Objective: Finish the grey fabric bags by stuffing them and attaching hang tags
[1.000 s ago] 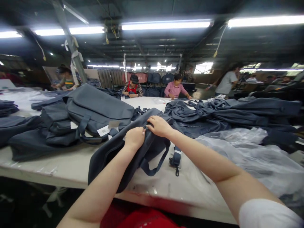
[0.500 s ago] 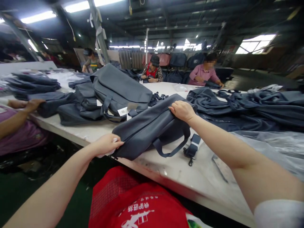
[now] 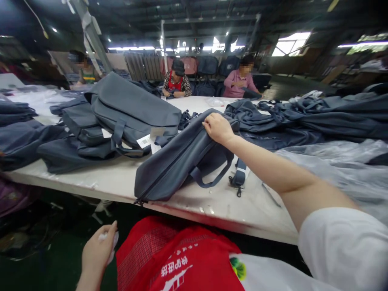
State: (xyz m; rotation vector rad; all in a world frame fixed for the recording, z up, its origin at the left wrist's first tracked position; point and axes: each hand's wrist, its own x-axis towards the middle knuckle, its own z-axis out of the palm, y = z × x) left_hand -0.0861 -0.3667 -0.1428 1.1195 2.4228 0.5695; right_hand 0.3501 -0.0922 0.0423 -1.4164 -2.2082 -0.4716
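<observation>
A dark blue-grey bag lies tilted on the table, its long zipper facing up and a carrying handle hanging over its near side. Its left end reaches the table's front edge, where a zipper pull dangles. My right hand grips the bag's upper far end, fingers curled over the fabric. Below the tabletop, apart from the bag, my left hand is closed around a crumpled white wad, perhaps tissue or cloth. Just right of the handle lies a rolled shoulder strap with a metal-looking clip.
A larger blue-grey bag with white tags rests behind on the left. Piled dark fabric bags and clear plastic sheeting cover the right side. Co-workers sit across the white table.
My left hand has let go of the bag's near end and dropped down below the table edge. My right hand keeps its hold. The view has turned right.
</observation>
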